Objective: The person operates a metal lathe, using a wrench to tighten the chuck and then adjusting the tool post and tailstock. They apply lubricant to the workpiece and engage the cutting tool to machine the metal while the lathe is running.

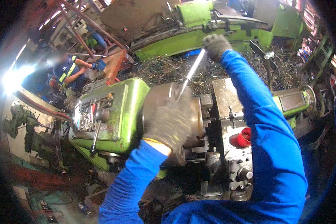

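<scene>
My right hand [217,47], in a grey work glove, is closed round the upper end of a long shiny steel bar [194,71]. The bar slants down toward the big lathe chuck [156,100], and its lower end disappears behind my other glove. My left hand [170,125], also gloved, lies over the chuck at that lower end. Motion smears its fingers, so their grip is unclear. Chuck jaws [206,100] stick out on the chuck's right side. Blue sleeves cover both my arms.
The green headstock [134,97] carries loose small tools and a lever [97,134]. A red cup [244,137] stands on the carriage by the tool post [242,173]. Metal chips [158,72] pile up behind. Another green machine [194,15] stands beyond; a co-worker [69,69] is at far left.
</scene>
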{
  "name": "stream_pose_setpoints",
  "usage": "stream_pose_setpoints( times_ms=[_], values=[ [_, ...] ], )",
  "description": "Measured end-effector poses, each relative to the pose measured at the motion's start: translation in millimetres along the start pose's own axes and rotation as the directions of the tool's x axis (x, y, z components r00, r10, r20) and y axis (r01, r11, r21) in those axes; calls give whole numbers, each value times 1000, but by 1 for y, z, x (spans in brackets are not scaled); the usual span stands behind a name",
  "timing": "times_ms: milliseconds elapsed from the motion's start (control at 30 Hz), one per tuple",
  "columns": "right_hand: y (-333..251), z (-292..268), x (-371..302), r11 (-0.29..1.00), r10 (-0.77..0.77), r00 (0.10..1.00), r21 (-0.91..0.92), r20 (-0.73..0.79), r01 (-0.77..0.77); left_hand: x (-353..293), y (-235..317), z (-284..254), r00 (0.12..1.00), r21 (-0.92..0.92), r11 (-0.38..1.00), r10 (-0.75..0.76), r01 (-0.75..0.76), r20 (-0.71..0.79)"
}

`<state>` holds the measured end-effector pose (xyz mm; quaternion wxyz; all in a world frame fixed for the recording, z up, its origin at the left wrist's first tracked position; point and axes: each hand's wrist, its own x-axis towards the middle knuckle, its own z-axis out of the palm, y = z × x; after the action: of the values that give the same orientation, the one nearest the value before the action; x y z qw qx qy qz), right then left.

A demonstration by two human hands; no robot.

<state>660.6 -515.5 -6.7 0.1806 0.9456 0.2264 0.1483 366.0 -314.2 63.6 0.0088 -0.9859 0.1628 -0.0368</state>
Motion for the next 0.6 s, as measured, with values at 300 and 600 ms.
stream_pose_setpoints(
  times_ms=[300, 600],
  values=[
    [4, -90, -20, 982, -67, 991, 168, -115, 86, 22, -28, 30, 969, 114, 972, 220, -207, -116],
    [74, -205, -213, 905, -38, 943, 389, -332, 174, 64, -13, 2, 976, 244, 963, 58, -110, 211]
  ],
)
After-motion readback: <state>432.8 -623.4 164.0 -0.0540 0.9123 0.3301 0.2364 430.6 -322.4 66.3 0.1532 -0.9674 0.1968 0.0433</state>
